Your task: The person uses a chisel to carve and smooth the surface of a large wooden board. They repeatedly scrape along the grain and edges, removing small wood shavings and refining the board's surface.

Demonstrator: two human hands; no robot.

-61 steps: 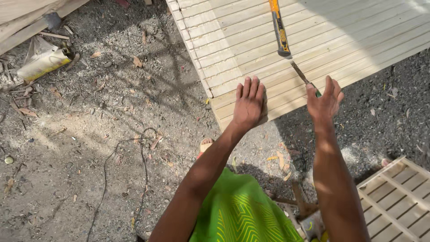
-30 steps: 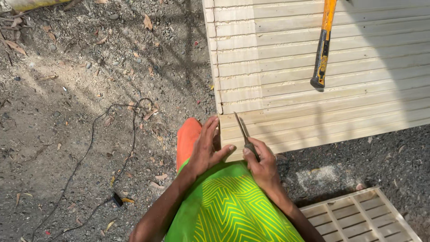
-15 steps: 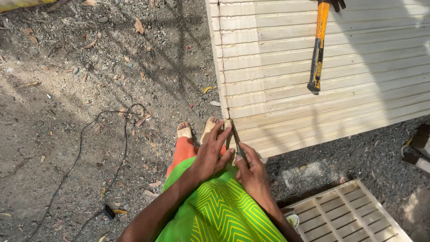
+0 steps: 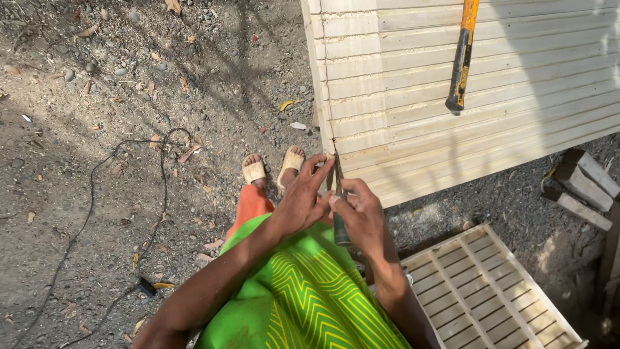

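- Both hands pulled back from the panel top to its near corner since two seconds ago; hammer [image 4: 461,61] unmoved on the slats.
- Right hand [image 4: 363,216] gripping the chisel [image 4: 338,207], tip at the slatted panel [image 4: 491,103] edge.
- Left hand [image 4: 302,197] open, fingers beside the blade.
- Risk: a slip cuts those fingers.
- Sandalled feet [image 4: 271,169] sit directly below.

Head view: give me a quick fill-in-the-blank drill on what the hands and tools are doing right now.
1. The right hand grips a dark-handled chisel whose tip meets the slatted wooden panel at its near ____.
2. The hammer with the orange handle lies on top of the ____.
3. A black ____ snakes over the dirt ground, to the person's left.

Missing words: corner; panel; cable
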